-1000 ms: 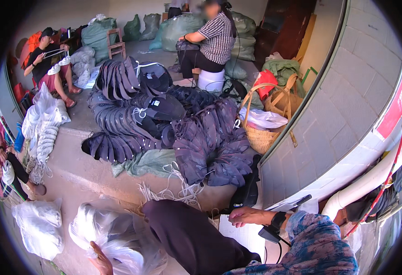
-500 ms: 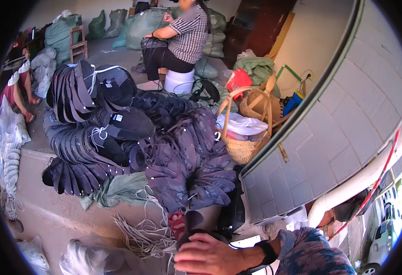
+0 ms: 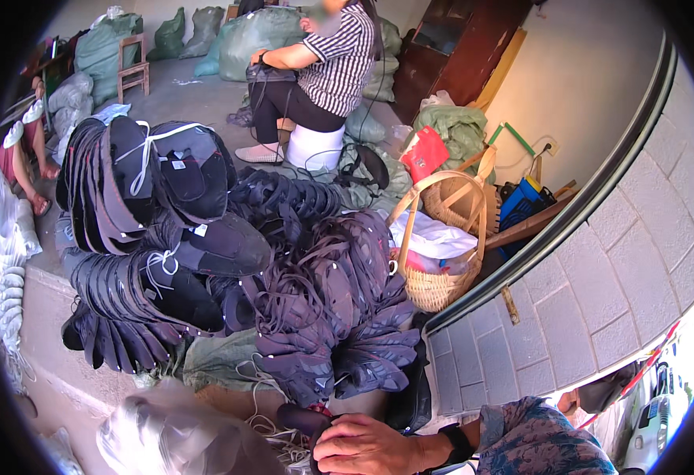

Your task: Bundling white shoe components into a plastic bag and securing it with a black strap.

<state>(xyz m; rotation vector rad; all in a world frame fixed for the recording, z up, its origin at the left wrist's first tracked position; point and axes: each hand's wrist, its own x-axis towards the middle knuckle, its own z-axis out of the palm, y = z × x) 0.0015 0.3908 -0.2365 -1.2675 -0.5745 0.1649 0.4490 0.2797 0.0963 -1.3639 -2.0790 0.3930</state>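
Note:
My right hand point(image 3: 363, 445) is at the lower edge, its fingers closed over a dark fabric piece point(image 3: 303, 417) whose rounded end sticks out beyond them. The piece resembles the shoe uppers around it, but most of it is hidden by the hand. My left hand does not show. Just beyond lies a heap of dark shoe uppers point(image 3: 307, 301), fanned out with loose straps. To its left, stacked bundles of similar uppers point(image 3: 113, 182) are tied with white cord. Pale cords point(image 3: 264, 404) lie beside my right hand, partly covered.
A wicker basket point(image 3: 440, 285) holding white plastic stands right of the heap, against a grey tiled wall point(image 3: 592, 277). A blurred translucent grey mass point(image 3: 173, 435) fills the lower left. Farther back, a person point(image 3: 333, 67) sits on a white stool point(image 3: 315, 149). Full green sacks point(image 3: 264, 39) stand behind.
The view has shifted, and the heap and basket appear lower. My right hand stays closed on the dark piece, now slightly lower and to the right. The blurred grey mass covers more of the cords.

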